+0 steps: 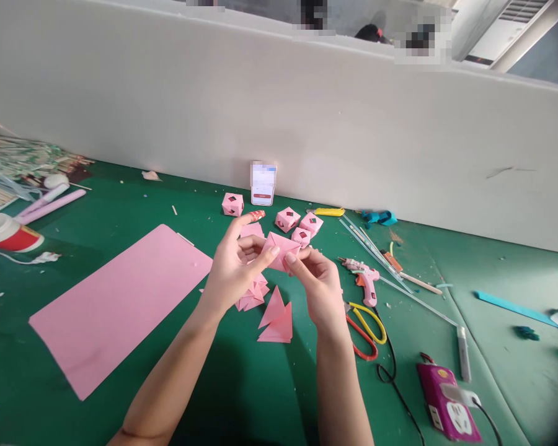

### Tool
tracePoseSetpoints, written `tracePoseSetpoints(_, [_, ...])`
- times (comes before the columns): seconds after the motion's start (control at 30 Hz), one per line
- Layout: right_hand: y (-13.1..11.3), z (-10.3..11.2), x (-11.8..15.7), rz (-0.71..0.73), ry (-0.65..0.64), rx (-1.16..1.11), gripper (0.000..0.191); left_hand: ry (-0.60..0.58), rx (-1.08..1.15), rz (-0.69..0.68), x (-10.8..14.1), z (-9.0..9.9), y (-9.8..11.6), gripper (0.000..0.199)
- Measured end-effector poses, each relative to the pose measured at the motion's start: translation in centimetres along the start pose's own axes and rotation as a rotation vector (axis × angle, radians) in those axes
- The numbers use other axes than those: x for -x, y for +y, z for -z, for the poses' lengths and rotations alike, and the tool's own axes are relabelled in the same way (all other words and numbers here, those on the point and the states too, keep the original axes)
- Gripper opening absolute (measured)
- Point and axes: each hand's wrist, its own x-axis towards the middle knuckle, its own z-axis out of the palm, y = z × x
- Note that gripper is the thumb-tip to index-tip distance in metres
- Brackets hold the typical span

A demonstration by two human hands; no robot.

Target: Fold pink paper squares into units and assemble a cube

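Between my two hands is a folded piece of pink paper [281,244], raised above the green table. My left hand [235,260] pinches its left side with thumb and fingers, the index finger stretched out with a red patterned covering at its tip. At the paper's lower right edge, my right hand [318,279] grips with thumb and curled fingers. Below lie pink paper triangles [279,319] and a pile of folded pink pieces [253,296], partly hidden by my left hand. Just beyond stand several folded pink paper shapes with openings, one [287,219] near the held paper.
A pink sheet [121,310] lies left. Rightward are a pink glue gun [365,279], scissors [367,334], glue sticks [381,254], a yellow cutter [328,212] and a purple power strip [449,402]. A phone [263,186] leans on the white partition [279,105]. A cup [13,232] stands far left.
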Motion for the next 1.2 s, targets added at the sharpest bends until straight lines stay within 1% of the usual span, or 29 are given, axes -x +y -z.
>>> tracePoseSetpoints(0.23, [0.1,0.1,-0.1,-0.006,0.015,-0.003,0.024,0.020,-0.040,0.037,0.0,0.4,0.1,0.068])
tracePoseSetpoints(0.4, [0.3,0.1,-0.2,-0.021,0.013,-0.019,0.023,0.011,-0.057,0.050,-0.1,0.6,0.0,0.070])
tracePoseSetpoints(0.57, [0.4,0.1,-0.3,-0.026,0.012,-0.003,0.025,-0.018,-0.069,0.060,-0.2,0.8,0.2,0.071])
tracePoseSetpoints(0.73, [0.4,0.1,-0.4,-0.034,-0.027,0.038,0.023,-0.037,-0.105,0.069,-0.3,0.9,0.3,0.071])
tracePoseSetpoints(0.9, [0.6,0.1,-0.4,0.010,0.018,0.051,0.022,-0.065,-0.132,0.066,-0.2,1.0,0.3,0.068])
tracePoseSetpoints(1.07, [0.4,0.3,-0.3,0.010,0.003,0.032,0.028,-0.125,-0.158,0.055,-0.1,1.3,0.3,0.067])
tracePoseSetpoints(1.2, [0.2,0.3,-0.4,0.000,0.005,0.035,0.023,-0.125,-0.148,0.056,-0.1,1.4,0.4,0.066])
